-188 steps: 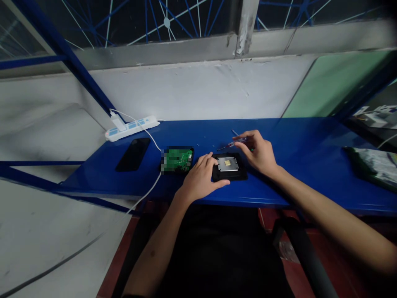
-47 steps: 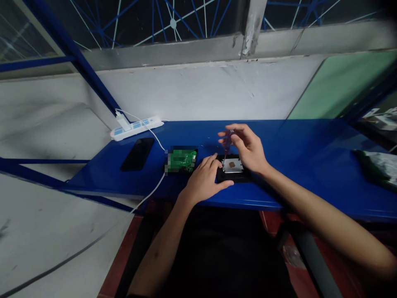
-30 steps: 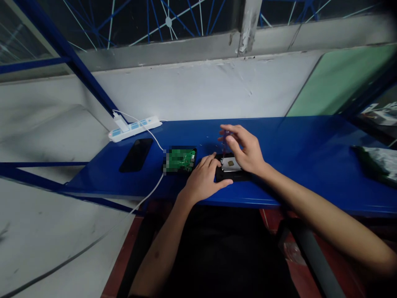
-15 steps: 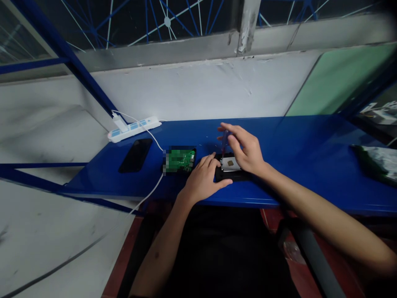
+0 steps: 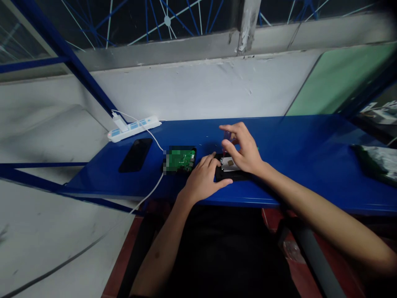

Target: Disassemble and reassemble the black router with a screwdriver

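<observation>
A small screwdriver [image 5: 227,135] with a translucent purple handle stands nearly upright in my right hand [image 5: 247,150], its handle between thumb and fingers. Its tip points down at the left end of a silver metal plate [image 5: 228,164], which has a small tan square on it. This plate lies in a black case [image 5: 234,178] on the blue table. My left hand [image 5: 204,176] grips the case's left end, fingertips at the far corner and thumb along the near edge. Left of that hand, a green circuit board [image 5: 182,159] sits in a dark housing. My right hand hides the case's right part.
A black phone [image 5: 135,155] lies at the left, below a white power strip [image 5: 134,129] with a plugged-in adapter. A white cable [image 5: 151,191] hangs over the table's front edge. At the far right is a green and silvery bag [image 5: 380,161].
My right hand's fingers have shifted around the screwdriver handle, the index finger and thumb extending farther left. The screwdriver tip and my left hand stay in about the same place.
</observation>
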Demonstrator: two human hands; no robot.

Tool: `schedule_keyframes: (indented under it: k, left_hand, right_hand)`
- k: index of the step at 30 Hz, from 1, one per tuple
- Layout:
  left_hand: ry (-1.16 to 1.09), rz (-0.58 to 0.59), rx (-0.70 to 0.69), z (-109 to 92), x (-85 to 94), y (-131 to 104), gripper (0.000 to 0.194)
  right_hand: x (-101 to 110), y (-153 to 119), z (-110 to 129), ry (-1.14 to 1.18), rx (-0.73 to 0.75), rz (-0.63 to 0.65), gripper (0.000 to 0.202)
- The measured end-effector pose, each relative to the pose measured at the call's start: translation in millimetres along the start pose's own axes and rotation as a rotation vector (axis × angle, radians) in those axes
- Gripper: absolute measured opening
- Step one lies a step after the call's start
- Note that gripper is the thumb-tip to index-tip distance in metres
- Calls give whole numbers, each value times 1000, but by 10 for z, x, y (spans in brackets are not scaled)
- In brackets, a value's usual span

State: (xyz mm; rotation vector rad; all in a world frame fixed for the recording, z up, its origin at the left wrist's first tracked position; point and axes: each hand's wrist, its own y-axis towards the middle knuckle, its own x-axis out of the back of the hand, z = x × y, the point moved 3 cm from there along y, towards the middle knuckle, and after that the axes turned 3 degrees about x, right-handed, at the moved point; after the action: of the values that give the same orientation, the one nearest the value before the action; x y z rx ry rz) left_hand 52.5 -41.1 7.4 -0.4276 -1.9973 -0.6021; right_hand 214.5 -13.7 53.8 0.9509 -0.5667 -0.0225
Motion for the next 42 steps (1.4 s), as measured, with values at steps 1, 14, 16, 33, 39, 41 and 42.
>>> schedule_keyframes:
  k: [1,14,16,33,39,41,42]
  left_hand:
    - [3,0,-2,0,-1,-2,42]
    - [10,-4,-9,17,-19,-4,44]
    - [10,-1,-5,15,-19,-4,44]
    - [24,-9,-10,8,-16,2,44]
    - [13,-18,-17,17,-22,-3,44]
    - [11,-21,-25,28,-29,-4,44]
    - [13,-21,-27,32,-31,-4,44]
  right_hand:
    - [-1,-4,-3,19,-3,10,37]
    - [-3,-6,17,-21,52,-55,36]
    - [7,-1,20,-36,55,-59,35]
    - [-11,-2,4,0,47,-16,37]
    - [-28,-25,-17,22,71,24,47]
    - [-24,-18,-8,-13,96,-5,43]
    - [-21,-13,0,-33,107,-19,41]
